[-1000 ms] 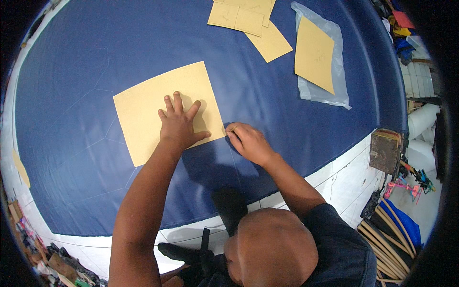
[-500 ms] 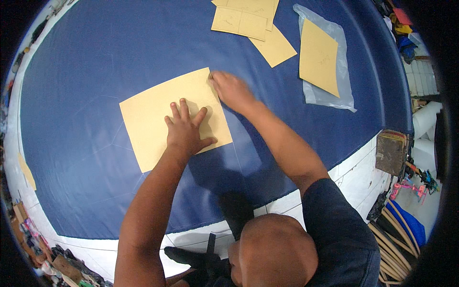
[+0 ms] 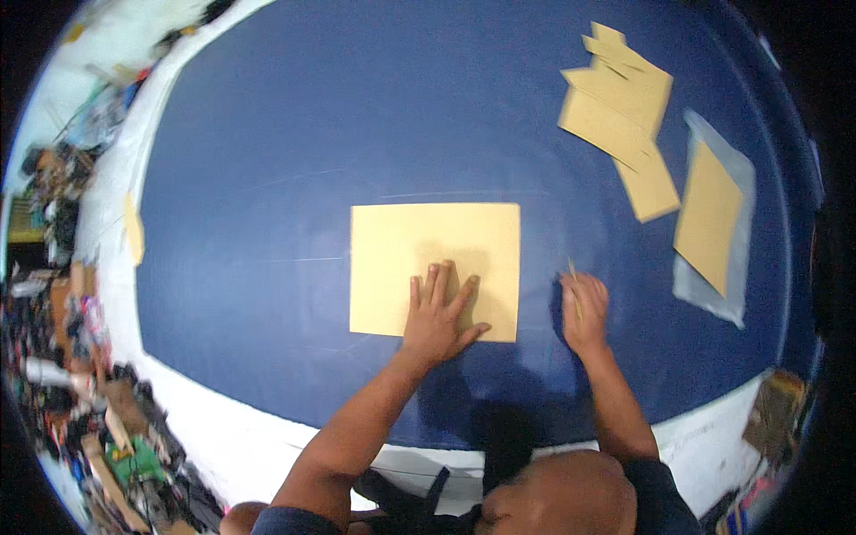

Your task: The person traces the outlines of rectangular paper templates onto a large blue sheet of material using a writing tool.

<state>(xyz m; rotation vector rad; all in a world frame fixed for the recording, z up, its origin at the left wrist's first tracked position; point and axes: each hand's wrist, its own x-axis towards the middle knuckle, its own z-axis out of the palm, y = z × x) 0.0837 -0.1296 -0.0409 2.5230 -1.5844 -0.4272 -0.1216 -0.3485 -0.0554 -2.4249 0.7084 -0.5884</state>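
A yellow rectangular card sheet [image 3: 383,267] lies flat on the large dark blue material [image 3: 294,134]. My left hand [image 3: 437,321] rests on the sheet's lower right part, palm down with fingers spread. To the right of the sheet, apart from it, is my right hand [image 3: 584,312], its fingers closed around a thin, pale, pencil-like stick [image 3: 573,269]. The stick points up and away from me; its tip is too small to make out. Thin pale lines run on the blue material beyond the sheet and to its left.
Several yellow card pieces [image 3: 615,98] overlap at the far right. Nearer the right edge, another yellow card [image 3: 709,218] lies on a clear plastic bag [image 3: 744,232]. White floor [image 3: 232,410] borders the blue material. Mixed clutter [image 3: 116,392] is piled along the left.
My right hand has left the sheet's right edge and is now further off to the right. The view has shifted and turned, so the sheet looks straighter. My left hand stays flat on it.
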